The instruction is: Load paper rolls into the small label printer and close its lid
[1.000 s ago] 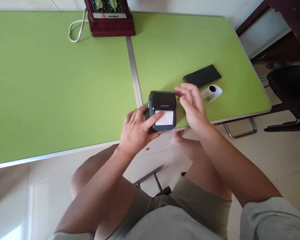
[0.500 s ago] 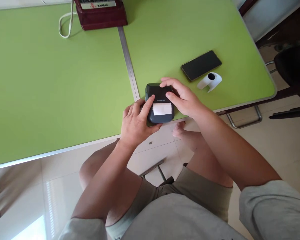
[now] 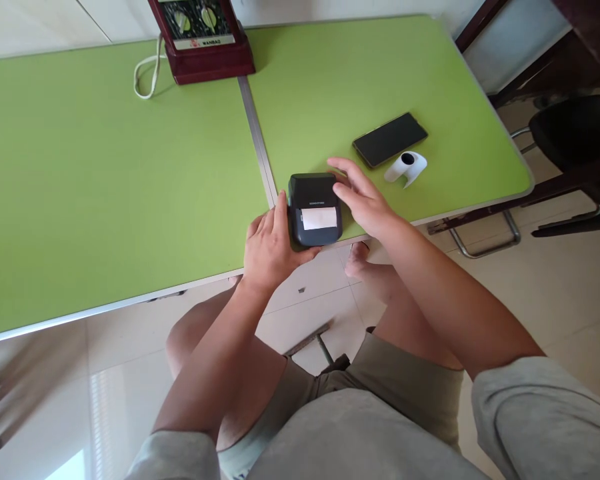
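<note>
A small dark device (image 3: pixel 314 187) with rounded corners sits at the front edge of the green table (image 3: pixel 105 173). A strip of white paper (image 3: pixel 320 218) lies across its front part. My left hand (image 3: pixel 273 247) holds the device from its left side, with the thumb along its near edge and the fingers at its left. On the right, my right hand (image 3: pixel 363 197) has its fingers apart beside the device's right side; whether a fingertip touches it is hard to tell.
A black phone (image 3: pixel 390 139) and a white curved object (image 3: pixel 406 168) lie right of my right hand. At the back stands a dark red appliance (image 3: pixel 210 60) with a white cord (image 3: pixel 155 77). A black chair (image 3: pixel 580 133) is at the right.
My left index finger has come off the device's top and moved to its left side. My right fingers have drawn off its top to the right. The view has tilted up slightly.
</note>
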Tool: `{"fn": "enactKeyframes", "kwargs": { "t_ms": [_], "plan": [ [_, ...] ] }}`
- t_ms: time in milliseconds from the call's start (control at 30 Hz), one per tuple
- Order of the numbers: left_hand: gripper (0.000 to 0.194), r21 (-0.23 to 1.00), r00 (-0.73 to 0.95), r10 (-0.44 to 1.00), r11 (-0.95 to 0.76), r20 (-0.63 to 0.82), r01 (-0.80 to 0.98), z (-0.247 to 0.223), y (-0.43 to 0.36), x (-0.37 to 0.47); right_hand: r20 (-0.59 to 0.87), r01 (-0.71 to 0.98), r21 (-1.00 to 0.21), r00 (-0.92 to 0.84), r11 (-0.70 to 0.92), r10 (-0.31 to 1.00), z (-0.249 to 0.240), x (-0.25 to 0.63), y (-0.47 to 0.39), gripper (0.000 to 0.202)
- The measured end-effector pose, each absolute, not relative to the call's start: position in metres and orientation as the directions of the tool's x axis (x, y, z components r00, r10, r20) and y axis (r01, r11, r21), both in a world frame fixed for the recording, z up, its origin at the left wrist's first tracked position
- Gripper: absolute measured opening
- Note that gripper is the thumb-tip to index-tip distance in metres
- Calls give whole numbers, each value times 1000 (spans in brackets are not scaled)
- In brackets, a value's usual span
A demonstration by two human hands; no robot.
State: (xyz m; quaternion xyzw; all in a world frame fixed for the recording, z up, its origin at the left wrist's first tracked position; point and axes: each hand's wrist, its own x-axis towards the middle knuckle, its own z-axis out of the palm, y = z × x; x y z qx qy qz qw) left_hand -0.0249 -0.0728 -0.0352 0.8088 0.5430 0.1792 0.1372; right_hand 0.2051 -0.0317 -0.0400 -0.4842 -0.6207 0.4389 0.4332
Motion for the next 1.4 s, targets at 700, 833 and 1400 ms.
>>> {"fn": "enactKeyframes", "kwargs": {
  "t_ms": [700,833,1400],
  "plan": [
    [103,564,379,909,-406,171,719,-43,-62,-35,21,484,-869,-165,100,986,-29,204,-36,84],
    [104,553,371,914,-397,164,733,-40,-64,-34,-30,448,-892,-185,57,982,-29,204,-35,82],
    [102,456,387,911,-408,142,791,-36,-71,-28,202,607,-781,24,146,979,19,193,-43,38]
  ]
}}
